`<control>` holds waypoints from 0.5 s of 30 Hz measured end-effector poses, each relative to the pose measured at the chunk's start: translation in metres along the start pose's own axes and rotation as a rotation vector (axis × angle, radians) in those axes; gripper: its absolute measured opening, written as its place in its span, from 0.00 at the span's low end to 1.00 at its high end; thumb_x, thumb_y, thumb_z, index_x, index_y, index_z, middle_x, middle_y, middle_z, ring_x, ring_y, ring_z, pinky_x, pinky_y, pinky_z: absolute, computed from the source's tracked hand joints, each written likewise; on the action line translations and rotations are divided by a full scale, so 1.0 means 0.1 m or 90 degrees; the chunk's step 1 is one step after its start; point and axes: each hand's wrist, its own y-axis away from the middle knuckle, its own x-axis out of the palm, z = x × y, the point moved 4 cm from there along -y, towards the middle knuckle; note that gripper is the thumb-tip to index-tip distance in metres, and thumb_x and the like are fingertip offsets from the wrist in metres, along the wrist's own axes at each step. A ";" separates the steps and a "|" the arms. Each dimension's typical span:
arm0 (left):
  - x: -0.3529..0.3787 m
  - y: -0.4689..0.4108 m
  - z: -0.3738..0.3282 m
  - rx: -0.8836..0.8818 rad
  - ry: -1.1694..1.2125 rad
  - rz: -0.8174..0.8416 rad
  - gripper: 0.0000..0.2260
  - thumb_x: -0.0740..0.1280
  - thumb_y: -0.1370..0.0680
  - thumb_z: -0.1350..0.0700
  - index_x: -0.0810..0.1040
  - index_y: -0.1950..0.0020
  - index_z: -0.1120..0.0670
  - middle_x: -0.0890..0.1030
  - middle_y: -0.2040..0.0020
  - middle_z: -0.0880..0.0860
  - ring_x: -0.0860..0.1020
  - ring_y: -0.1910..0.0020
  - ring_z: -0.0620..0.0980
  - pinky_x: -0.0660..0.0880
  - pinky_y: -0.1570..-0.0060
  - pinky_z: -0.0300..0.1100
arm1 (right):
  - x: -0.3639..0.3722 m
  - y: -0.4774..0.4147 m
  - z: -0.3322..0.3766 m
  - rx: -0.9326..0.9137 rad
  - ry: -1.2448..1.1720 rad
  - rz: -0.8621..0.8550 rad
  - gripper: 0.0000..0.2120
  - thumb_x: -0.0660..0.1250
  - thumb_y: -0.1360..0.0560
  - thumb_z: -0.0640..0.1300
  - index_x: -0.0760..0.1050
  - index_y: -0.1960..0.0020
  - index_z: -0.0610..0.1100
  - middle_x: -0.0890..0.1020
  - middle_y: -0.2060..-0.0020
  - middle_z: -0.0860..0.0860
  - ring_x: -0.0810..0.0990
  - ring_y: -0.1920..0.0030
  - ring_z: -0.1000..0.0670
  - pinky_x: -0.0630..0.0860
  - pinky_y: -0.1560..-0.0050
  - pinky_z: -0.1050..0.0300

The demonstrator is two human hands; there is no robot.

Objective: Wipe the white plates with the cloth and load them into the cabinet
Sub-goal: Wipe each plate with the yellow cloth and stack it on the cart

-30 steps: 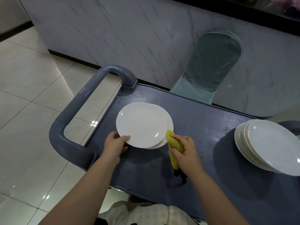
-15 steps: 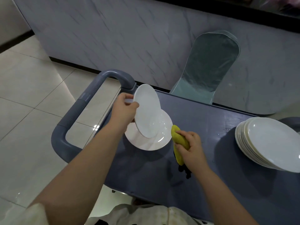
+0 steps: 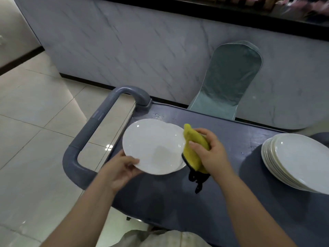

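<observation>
Head camera looks down on a grey marbled wall panel (image 3: 142, 50) across the far side, with pale floor tiles (image 3: 35, 122) to the left. A blue-grey cart (image 3: 222, 202) fills the lower right, and its looped handle (image 3: 92, 125) stands out over the tiles at the left end. A teal chair back (image 3: 229, 77) stands upright between the cart's far edge and the panel.

On the cart's right end sits a stack of white plates (image 3: 302, 161), well apart from both hands. Near the handle end, one white plate (image 3: 154, 145) is held face up, a little tilted, above the cart top. Another plate (image 3: 175, 128) shows beneath it, only its rim peeking out at the far right and lower right.

The left grip (image 3: 121, 168) pinches the held plate at its near rim, thumb on top, the other fingers hidden below. The right grip (image 3: 211, 154) is clenched round a yellow cloth (image 3: 194, 148), which touches the held plate's right rim. A dark part of the cloth (image 3: 197, 179) hangs below the fist toward the cart top.

A few water drops (image 3: 157, 115) lie on the cart just beyond the plates.
</observation>
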 end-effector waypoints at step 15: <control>0.49 0.00 0.38 0.082 -0.200 0.192 0.34 0.68 0.36 0.72 0.79 0.36 0.42 0.83 0.46 0.52 0.82 0.51 0.54 0.81 0.59 0.53 | 0.08 -0.13 0.02 -0.177 0.354 -0.065 0.19 0.67 0.25 0.48 0.75 0.34 0.51 0.72 0.38 0.47 0.70 0.40 0.44 0.67 0.37 0.50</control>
